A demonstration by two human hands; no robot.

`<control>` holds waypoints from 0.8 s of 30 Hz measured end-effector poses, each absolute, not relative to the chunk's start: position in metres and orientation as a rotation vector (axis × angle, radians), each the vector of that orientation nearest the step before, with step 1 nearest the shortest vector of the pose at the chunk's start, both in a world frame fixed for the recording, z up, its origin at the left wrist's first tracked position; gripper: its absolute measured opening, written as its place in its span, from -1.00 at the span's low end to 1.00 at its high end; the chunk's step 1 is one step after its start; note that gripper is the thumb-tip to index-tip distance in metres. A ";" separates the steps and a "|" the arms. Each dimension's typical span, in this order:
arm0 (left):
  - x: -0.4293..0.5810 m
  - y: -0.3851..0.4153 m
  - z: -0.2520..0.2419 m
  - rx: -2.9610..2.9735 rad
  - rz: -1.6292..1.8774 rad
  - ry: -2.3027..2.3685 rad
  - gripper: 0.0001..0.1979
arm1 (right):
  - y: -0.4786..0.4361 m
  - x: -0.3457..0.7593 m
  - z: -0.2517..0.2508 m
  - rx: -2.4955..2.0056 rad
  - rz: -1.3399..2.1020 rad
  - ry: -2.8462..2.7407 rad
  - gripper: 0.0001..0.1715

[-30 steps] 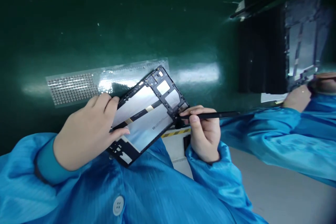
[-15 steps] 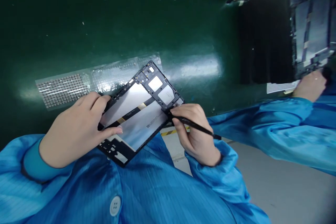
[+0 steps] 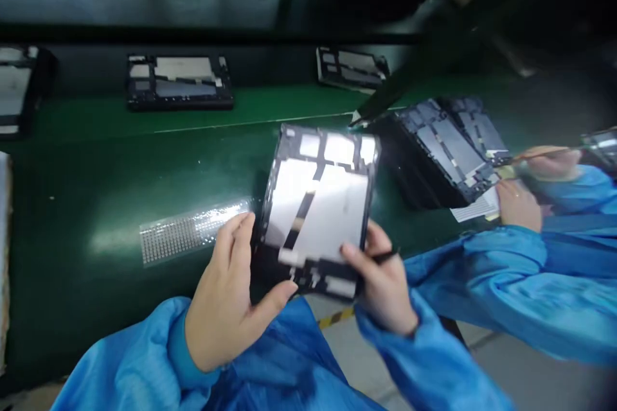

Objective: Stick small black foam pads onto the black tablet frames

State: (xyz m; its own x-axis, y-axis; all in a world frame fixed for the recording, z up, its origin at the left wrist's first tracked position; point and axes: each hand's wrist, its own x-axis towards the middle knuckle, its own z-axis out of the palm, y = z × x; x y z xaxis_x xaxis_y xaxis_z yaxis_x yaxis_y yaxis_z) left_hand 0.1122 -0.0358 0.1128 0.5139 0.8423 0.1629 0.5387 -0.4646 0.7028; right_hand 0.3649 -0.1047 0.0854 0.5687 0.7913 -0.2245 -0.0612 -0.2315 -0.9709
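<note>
A tablet screen assembly point(image 3: 322, 212), black-framed with a silvery back and a dark flex cable, is held up over the bench, slightly blurred. My right hand point(image 3: 383, 276) grips its lower right edge, thumb on the face and fingers behind. A thin black tool point(image 3: 385, 255), of a kind I cannot make out, also sticks out of that hand. At the lower left corner, my left hand point(image 3: 229, 298) is spread, fingers stretched beside the edge and thumb at the bottom; whether it touches is unclear.
On the green bench point(image 3: 96, 180) lies a clear sheet of small pieces point(image 3: 178, 237). Behind it stand other tablet assemblies point(image 3: 178, 83), with another assembly point(image 3: 351, 69) farther right. A co-worker's hand point(image 3: 520, 205) is beside stacked assemblies point(image 3: 448, 141) at right.
The tablet assembly has turned more upright and shifted right. My left hand has opened from its grip; my right hand now grasps the edge. The view has tilted up, showing the bench's back.
</note>
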 end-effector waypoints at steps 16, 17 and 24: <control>0.052 -0.010 0.100 1.960 0.905 1.286 -0.51 | 0.321 0.367 0.123 -2.058 0.814 -1.295 -0.69; 0.053 -0.007 0.099 1.877 0.941 1.252 -0.53 | 0.329 0.343 0.120 -2.048 0.867 -1.329 -0.63; 0.071 0.077 0.092 0.907 1.142 1.205 -0.52 | 0.299 0.230 0.122 -1.920 1.321 -1.271 -0.50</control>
